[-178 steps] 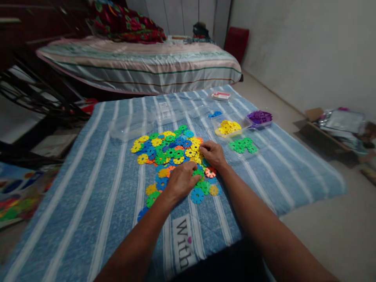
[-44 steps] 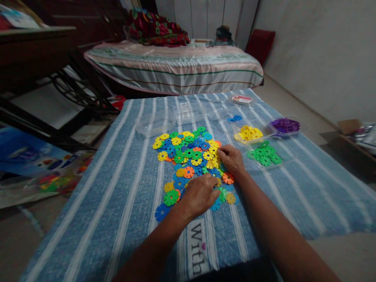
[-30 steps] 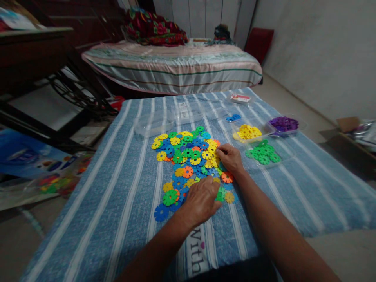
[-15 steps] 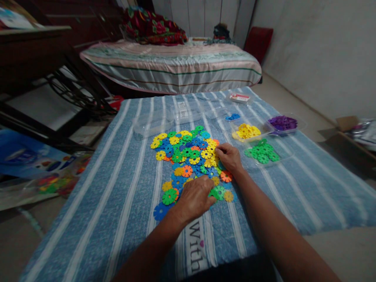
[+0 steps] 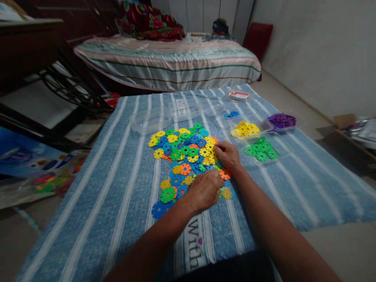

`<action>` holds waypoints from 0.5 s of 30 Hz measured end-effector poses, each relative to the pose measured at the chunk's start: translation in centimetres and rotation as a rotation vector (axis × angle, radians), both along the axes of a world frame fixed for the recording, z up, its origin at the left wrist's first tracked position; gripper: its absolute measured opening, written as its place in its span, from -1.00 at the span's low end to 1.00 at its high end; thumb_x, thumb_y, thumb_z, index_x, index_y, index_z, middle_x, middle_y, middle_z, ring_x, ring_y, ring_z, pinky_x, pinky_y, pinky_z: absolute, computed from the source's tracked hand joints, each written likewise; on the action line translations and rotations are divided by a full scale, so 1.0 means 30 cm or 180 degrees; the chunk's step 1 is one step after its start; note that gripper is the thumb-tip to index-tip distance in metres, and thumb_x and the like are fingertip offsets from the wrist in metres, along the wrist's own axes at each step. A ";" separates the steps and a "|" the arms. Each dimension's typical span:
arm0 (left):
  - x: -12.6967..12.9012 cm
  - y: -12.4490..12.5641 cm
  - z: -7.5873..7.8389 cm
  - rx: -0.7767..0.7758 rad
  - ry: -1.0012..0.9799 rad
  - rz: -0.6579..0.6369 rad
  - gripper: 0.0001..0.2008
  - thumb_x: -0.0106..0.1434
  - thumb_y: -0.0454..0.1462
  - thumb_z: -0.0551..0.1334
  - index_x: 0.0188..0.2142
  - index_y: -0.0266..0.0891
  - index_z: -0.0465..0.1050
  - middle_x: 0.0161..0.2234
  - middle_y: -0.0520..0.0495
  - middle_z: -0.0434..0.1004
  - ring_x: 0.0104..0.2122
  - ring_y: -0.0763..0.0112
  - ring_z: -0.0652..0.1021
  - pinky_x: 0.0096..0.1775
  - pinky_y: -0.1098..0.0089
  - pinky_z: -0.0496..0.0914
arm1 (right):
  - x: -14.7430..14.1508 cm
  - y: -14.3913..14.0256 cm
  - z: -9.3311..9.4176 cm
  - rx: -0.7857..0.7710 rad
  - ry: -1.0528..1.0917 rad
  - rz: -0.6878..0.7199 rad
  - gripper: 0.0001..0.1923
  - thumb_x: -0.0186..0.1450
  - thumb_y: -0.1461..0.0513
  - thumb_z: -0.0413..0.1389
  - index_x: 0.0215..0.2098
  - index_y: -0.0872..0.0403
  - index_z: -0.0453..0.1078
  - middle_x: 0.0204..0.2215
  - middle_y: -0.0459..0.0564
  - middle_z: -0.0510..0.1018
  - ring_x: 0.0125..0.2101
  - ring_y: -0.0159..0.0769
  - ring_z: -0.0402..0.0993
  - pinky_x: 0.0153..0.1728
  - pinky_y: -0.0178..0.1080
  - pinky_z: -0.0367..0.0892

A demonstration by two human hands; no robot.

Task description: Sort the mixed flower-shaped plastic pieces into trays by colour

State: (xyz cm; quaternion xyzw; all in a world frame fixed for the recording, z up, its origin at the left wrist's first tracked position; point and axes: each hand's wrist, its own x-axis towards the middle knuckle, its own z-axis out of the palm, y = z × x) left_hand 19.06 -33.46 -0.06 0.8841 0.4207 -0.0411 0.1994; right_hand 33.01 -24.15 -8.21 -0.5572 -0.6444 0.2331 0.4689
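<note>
With fingers curled, the left hand (image 5: 204, 190) and right hand (image 5: 227, 155) are pressing on the mixed disc pile (image 5: 185, 156), possibly gripping discs unseen, and are risking scattering neighbours.

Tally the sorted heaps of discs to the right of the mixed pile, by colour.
Yellow heap: 1
Purple heap: 1
Green heap: 1
Blue heap: 1
Total: 4

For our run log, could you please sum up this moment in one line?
left hand: on mixed discs | right hand: at pile's right edge | sorted trays: yellow, green, purple | surface: striped blanket
</note>
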 end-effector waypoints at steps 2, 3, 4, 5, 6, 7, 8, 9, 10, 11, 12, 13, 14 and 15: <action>0.004 0.015 -0.005 -0.0070 -0.0074 -0.0090 -0.86 0.23 -0.33 0.13 -0.40 -0.20 0.45 -0.30 -0.07 0.40 -0.24 0.30 0.45 -0.26 0.35 0.35 | 0.001 0.000 0.001 0.0024 -0.0010 -0.0001 -0.78 0.20 0.16 0.04 -0.48 0.05 0.48 -0.48 -0.09 0.49 -0.44 -0.32 0.39 -0.36 -0.29 0.29; 0.005 0.022 -0.008 -0.0100 -0.0130 -0.0134 -0.86 0.22 -0.33 0.13 -0.42 -0.21 0.45 -0.31 -0.06 0.40 -0.26 0.32 0.45 -0.27 0.36 0.34 | 0.001 0.000 0.002 0.0031 -0.0015 -0.0004 -0.78 0.20 0.17 0.05 -0.48 0.05 0.48 -0.48 -0.09 0.49 -0.44 -0.32 0.39 -0.36 -0.29 0.29; 0.006 0.028 -0.011 -0.0130 -0.0190 -0.0166 -0.85 0.22 -0.34 0.13 -0.44 -0.21 0.44 -0.32 -0.05 0.40 -0.28 0.34 0.45 -0.28 0.37 0.33 | 0.002 0.000 0.003 0.0032 -0.0022 -0.0005 -0.79 0.20 0.17 0.05 -0.48 0.05 0.48 -0.48 -0.09 0.49 -0.45 -0.32 0.39 -0.36 -0.29 0.29; 0.007 0.032 -0.015 -0.0164 -0.0252 -0.0191 -0.84 0.22 -0.35 0.13 -0.45 -0.21 0.44 -0.33 -0.04 0.41 -0.30 0.36 0.44 -0.29 0.38 0.32 | 0.002 0.000 0.003 0.0031 -0.0029 -0.0006 -0.79 0.20 0.17 0.05 -0.48 0.05 0.49 -0.48 -0.09 0.49 -0.45 -0.32 0.39 -0.36 -0.29 0.29; 0.009 0.036 -0.020 -0.0198 -0.0309 -0.0205 -0.83 0.22 -0.36 0.13 -0.45 -0.22 0.45 -0.34 -0.03 0.42 -0.31 0.37 0.44 -0.30 0.39 0.31 | 0.003 0.000 0.003 0.0031 -0.0034 -0.0004 -0.79 0.20 0.18 0.05 -0.48 0.05 0.49 -0.48 -0.09 0.49 -0.45 -0.32 0.38 -0.36 -0.29 0.29; 0.010 0.039 -0.025 -0.0219 -0.0354 -0.0207 -0.83 0.22 -0.36 0.12 -0.45 -0.22 0.45 -0.34 -0.03 0.42 -0.32 0.38 0.44 -0.30 0.40 0.30 | 0.003 0.000 0.003 0.0031 -0.0037 -0.0002 -0.80 0.20 0.18 0.05 -0.48 0.05 0.49 -0.47 -0.09 0.50 -0.45 -0.32 0.38 -0.35 -0.29 0.29; 0.012 0.041 -0.031 -0.0227 -0.0380 -0.0202 -0.82 0.23 -0.37 0.11 -0.45 -0.22 0.45 -0.34 -0.03 0.43 -0.33 0.39 0.44 -0.30 0.40 0.30 | 0.003 0.000 0.003 0.0032 -0.0038 -0.0008 -0.80 0.20 0.19 0.05 -0.48 0.05 0.49 -0.47 -0.09 0.50 -0.45 -0.33 0.38 -0.35 -0.29 0.29; 0.013 0.043 -0.038 -0.0221 -0.0387 -0.0194 -0.82 0.24 -0.36 0.10 -0.44 -0.23 0.45 -0.34 -0.03 0.43 -0.33 0.39 0.44 -0.29 0.40 0.30 | 0.003 0.000 0.004 0.0036 -0.0038 -0.0013 -0.80 0.20 0.19 0.05 -0.48 0.05 0.49 -0.47 -0.09 0.50 -0.45 -0.33 0.38 -0.35 -0.29 0.29; 0.014 0.044 -0.045 -0.0204 -0.0388 -0.0193 -0.81 0.25 -0.36 0.09 -0.43 -0.23 0.45 -0.34 -0.03 0.43 -0.33 0.39 0.43 -0.29 0.40 0.30 | 0.004 0.000 0.004 0.0041 -0.0037 -0.0009 -0.80 0.20 0.19 0.05 -0.48 0.05 0.49 -0.47 -0.09 0.49 -0.45 -0.32 0.38 -0.36 -0.29 0.28; 0.014 0.044 -0.051 -0.0183 -0.0396 -0.0203 -0.80 0.27 -0.34 0.08 -0.42 -0.23 0.44 -0.34 -0.04 0.43 -0.33 0.39 0.43 -0.28 0.40 0.31 | 0.004 0.001 0.004 0.0047 -0.0035 0.0001 -0.80 0.20 0.19 0.05 -0.48 0.06 0.49 -0.48 -0.09 0.49 -0.45 -0.32 0.38 -0.36 -0.29 0.28; 0.013 0.044 -0.057 -0.0163 -0.0420 -0.0213 -0.80 0.29 -0.32 0.06 -0.40 -0.23 0.43 -0.33 -0.04 0.43 -0.32 0.38 0.43 -0.27 0.39 0.31 | 0.004 0.001 0.004 0.0055 -0.0029 0.0017 -0.80 0.20 0.19 0.05 -0.48 0.06 0.48 -0.48 -0.09 0.49 -0.45 -0.32 0.38 -0.36 -0.28 0.28; 0.011 0.043 -0.062 -0.0154 -0.0467 -0.0216 -0.79 0.30 -0.31 0.05 -0.39 -0.24 0.42 -0.33 -0.05 0.43 -0.32 0.38 0.43 -0.26 0.39 0.31 | 0.005 0.001 0.004 0.0062 -0.0018 0.0031 -0.80 0.19 0.19 0.06 -0.48 0.06 0.48 -0.48 -0.09 0.49 -0.45 -0.32 0.38 -0.35 -0.28 0.28; 0.008 0.043 -0.065 -0.0161 -0.0542 -0.0200 -0.78 0.32 -0.30 0.03 -0.39 -0.24 0.41 -0.33 -0.05 0.42 -0.32 0.38 0.42 -0.25 0.39 0.31 | 0.005 0.001 0.004 0.0062 -0.0007 0.0041 -0.80 0.19 0.19 0.06 -0.48 0.06 0.48 -0.48 -0.09 0.49 -0.45 -0.31 0.38 -0.35 -0.28 0.28; 0.004 0.042 -0.065 -0.0185 -0.0638 -0.0152 -0.77 0.32 -0.29 0.02 -0.39 -0.24 0.39 -0.33 -0.05 0.42 -0.32 0.39 0.42 -0.24 0.39 0.32 | 0.006 0.001 0.004 0.0052 0.0000 0.0042 -0.80 0.19 0.18 0.05 -0.48 0.06 0.48 -0.48 -0.08 0.49 -0.45 -0.31 0.38 -0.35 -0.28 0.28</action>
